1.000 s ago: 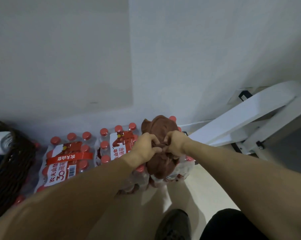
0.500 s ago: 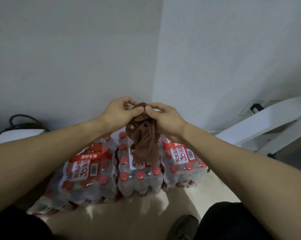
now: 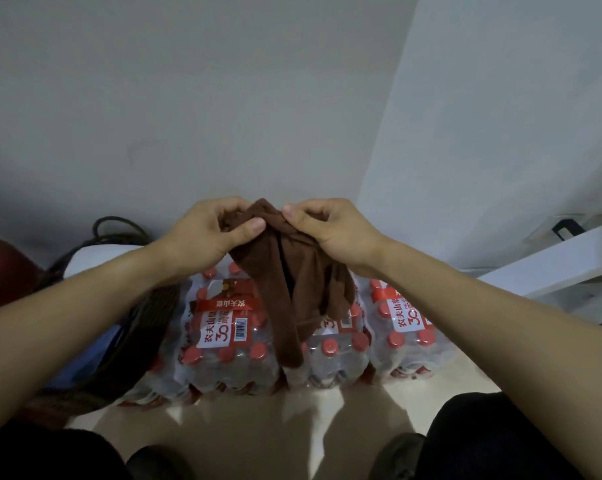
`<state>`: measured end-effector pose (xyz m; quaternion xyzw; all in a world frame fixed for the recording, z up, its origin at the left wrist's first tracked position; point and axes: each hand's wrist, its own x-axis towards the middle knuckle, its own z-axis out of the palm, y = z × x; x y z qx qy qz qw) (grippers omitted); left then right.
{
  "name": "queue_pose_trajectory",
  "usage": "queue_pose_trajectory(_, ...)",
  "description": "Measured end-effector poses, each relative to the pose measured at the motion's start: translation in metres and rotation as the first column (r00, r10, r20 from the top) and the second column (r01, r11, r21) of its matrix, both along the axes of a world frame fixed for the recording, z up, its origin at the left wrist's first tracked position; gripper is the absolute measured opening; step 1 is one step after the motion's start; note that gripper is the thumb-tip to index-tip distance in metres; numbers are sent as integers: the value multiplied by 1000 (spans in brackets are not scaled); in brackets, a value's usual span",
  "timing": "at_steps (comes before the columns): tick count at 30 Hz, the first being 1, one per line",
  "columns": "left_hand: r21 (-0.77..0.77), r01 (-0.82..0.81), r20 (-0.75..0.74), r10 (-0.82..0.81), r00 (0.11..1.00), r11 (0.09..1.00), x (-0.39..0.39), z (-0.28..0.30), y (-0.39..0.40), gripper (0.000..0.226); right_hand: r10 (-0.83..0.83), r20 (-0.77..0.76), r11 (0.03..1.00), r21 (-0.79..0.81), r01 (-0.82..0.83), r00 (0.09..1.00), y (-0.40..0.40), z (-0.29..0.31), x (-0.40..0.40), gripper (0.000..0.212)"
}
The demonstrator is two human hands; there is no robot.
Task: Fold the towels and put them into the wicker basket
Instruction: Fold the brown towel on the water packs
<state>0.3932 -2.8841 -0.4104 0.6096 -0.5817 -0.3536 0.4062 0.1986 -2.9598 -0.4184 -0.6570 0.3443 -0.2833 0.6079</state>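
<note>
A brown towel (image 3: pixel 292 289) hangs bunched in the air above the packs of water bottles. My left hand (image 3: pixel 209 233) pinches its top edge between thumb and fingers. Just to the right, my right hand (image 3: pixel 330 226) pinches the same top edge, and the two hands nearly touch. The cloth droops down in crumpled folds to about the bottle caps. The dark wicker basket (image 3: pixel 133 341) stands at the lower left, partly hidden behind my left forearm, with something white and something blue inside it.
Shrink-wrapped packs of red-capped water bottles (image 3: pixel 230 341) fill the floor under the towel, against the grey wall. A white slanted frame (image 3: pixel 552 268) rises at the right. A dark red object (image 3: pixel 1 271) sits at the far left. My shoes and dark trousers show at the bottom.
Both hands lifted the brown towel off the bottle packs and raised it. It now hangs longer and looser from the pinched top edge. The view shifted so the basket shows at the left.
</note>
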Motion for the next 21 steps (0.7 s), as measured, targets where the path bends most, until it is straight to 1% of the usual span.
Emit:
queue_pose_trajectory(3,46,82,-22,-81,996,996,20,-4,6,28,71,-89,997,-3,-72,993,1,4,3,26)
queue_pose_trajectory(5,58,72,-20,-71,997,996,28,-8,7,31,123,-185,992,17,-122,975,0,6,0,29)
queue_pose_trajectory(7,30,26,43,-27,999,999,35,-10,8,29,145,-264,989,12,-147,954,0,6,-5,31)
queue_pose_trajectory(8,5,2,90,-2,996,1000,39,-11,8,26,136,-279,990,4,-140,951,1,6,-7,31)
queue_pose_trajectory(10,-32,-33,176,38,984,999,42,-10,10,26,95,-272,995,-5,-101,957,0,5,-10,29)
queue_pose_trajectory(12,-37,-58,198,65,978,998,41,-11,11,30,71,-280,996,-36,-84,957,0,5,-12,26)
queue_pose_trajectory(14,-12,-58,168,59,984,998,38,-10,13,35,61,-307,993,-82,-90,950,0,5,-14,24)
queue_pose_trajectory(17,53,7,33,-8,999,999,30,-7,15,43,-10,-331,980,-193,-57,944,-3,5,-16,29)
queue_pose_trajectory(19,99,26,-41,-22,999,995,25,-8,14,48,-65,-329,962,-270,-28,942,-6,6,-18,33)
queue_pose_trajectory(21,133,37,-100,-24,995,990,20,-10,12,49,-61,-312,962,-270,-27,948,-9,8,-22,34)
